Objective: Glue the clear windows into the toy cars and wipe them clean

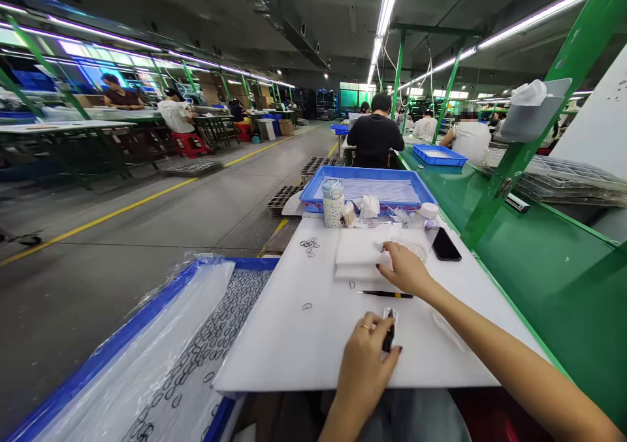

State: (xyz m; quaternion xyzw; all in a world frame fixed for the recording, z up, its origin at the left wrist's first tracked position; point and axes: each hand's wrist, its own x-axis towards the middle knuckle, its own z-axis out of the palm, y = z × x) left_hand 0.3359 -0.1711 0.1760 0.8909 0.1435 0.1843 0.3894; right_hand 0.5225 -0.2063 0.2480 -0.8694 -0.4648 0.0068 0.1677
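Observation:
My left hand [365, 363] is closed around a small black object [388, 339] near the front of the white-covered table [274, 350]; its exact kind is unclear. Something small and pale shows by its far end. Farther forward, my right hand [409, 272] reaches over a folded stack of white foam sheet [357, 256], thumb and forefinger apart. A faint greyish spot lies at its fingertips, too small to name. Between the hands lie black tweezers [386, 294] with a yellowish band. Thin black rings lie loose, one ring [307, 306] to the left and a small heap [309, 243] beyond it.
At left stands a blue tray [161, 318] with many black rings and plastic film. Behind the foam are a blue tray [362, 174], a patterned cup [334, 207], cotton swabs [349, 215] and a lidded bottle [430, 213]. A phone [446, 244] lies right, near a green post [514, 161]. Co-workers sit ahead.

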